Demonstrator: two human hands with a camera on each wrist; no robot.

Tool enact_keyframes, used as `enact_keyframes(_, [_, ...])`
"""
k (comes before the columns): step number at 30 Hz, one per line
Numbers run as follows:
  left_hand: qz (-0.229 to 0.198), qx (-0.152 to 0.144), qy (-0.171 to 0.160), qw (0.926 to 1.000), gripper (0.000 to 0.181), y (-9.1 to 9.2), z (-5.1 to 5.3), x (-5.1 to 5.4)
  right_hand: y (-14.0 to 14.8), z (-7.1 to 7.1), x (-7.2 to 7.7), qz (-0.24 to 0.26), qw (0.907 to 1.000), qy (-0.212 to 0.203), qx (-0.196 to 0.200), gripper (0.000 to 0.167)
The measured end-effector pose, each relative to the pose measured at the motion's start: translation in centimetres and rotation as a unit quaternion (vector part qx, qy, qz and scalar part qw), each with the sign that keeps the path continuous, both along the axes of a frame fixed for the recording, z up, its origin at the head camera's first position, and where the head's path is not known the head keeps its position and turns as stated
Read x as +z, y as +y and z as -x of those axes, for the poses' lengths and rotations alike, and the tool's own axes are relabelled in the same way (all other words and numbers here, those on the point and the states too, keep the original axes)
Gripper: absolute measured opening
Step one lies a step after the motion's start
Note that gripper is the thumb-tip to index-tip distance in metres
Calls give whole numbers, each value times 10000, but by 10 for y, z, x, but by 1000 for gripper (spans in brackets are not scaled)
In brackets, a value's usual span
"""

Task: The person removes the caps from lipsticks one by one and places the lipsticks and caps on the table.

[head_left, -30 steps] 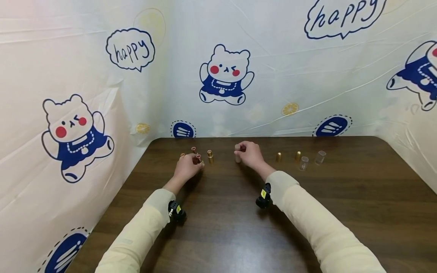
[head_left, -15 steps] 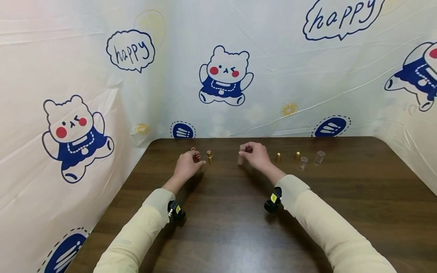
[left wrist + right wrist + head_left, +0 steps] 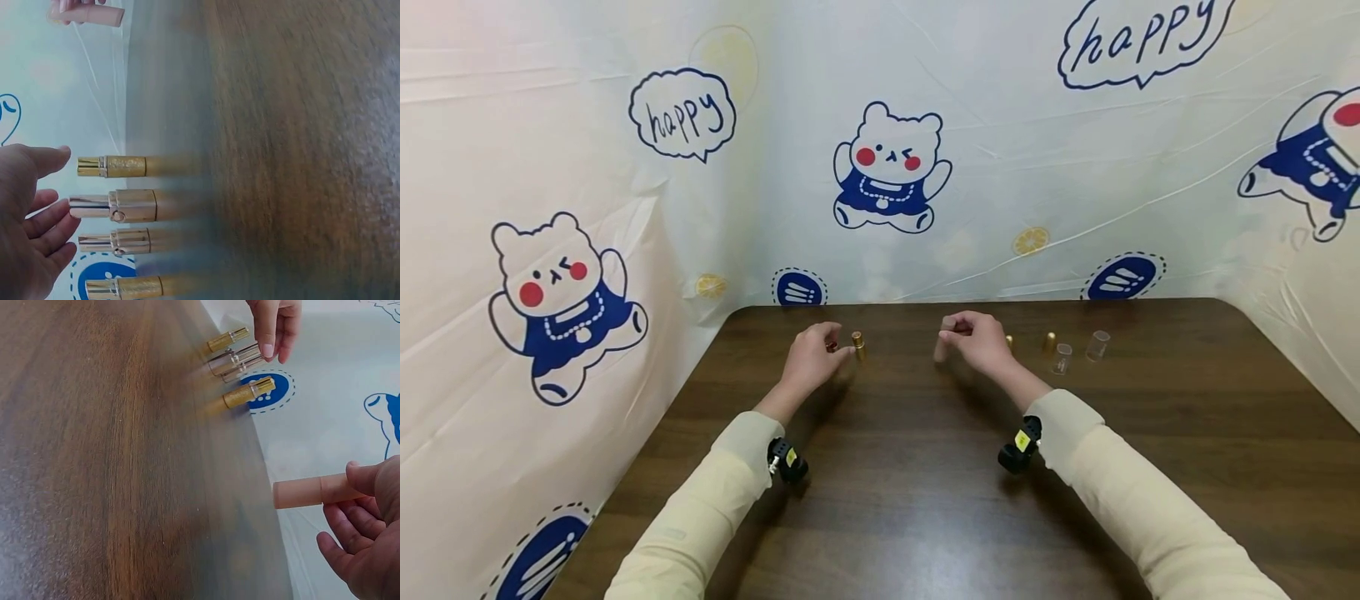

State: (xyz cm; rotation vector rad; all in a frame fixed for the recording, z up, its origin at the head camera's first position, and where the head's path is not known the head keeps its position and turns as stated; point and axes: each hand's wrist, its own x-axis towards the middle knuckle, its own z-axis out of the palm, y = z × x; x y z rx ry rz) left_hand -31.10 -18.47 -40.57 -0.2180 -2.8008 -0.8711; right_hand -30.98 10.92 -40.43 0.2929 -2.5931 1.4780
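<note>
My left hand [image 3: 808, 362] is at the left of the table, its fingers loosely spread and its thumb apart. In the left wrist view, its fingertips are at the top of a rose-gold lipstick tube [image 3: 134, 205]; I cannot tell whether they touch. Beside that tube stand a smaller rose-gold tube [image 3: 132, 241] and two gold lipstick tubes, one nearer the thumb [image 3: 127, 166] and one at the far end [image 3: 139, 287]. My right hand [image 3: 985, 343] pinches a pale pink lipstick tube [image 3: 306, 492] near its top, between thumb and fingers. The pink tube hangs upright, close to the table.
To the right of my right hand stand two small gold bullet-shaped pieces, one partly hidden [image 3: 1009, 342] and one in plain sight [image 3: 1050, 340]. Two clear cylindrical covers, one nearer [image 3: 1062, 358] and one farther [image 3: 1098, 345], stand beside them. A printed cloth [image 3: 1000, 167] hangs behind the table [image 3: 880, 467].
My right hand has moved rightward with the pink tube, and now partly hides a gold piece. My left hand has stayed near the tubes while its fingers have spread and drawn away from them.
</note>
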Motion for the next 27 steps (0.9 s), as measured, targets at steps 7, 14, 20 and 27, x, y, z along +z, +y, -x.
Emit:
enact_keyframes(7, [28, -103, 254, 9996, 45, 4, 0, 6, 4, -7, 3, 80, 10000, -19, 1, 25])
enact_keyframes(14, [73, -368, 385, 9986, 48, 16, -2, 12, 7, -14, 6, 231, 9996, -120, 60, 28])
enact_keyframes(20, [81, -731, 478, 9961, 48, 31, -5, 12, 8, -18, 8, 394, 9989, -210, 127, 27])
enact_keyframes(27, [56, -1061, 471, 9932, 47, 47, -9, 12, 10, -23, 9, 501, 9982, -306, 137, 28])
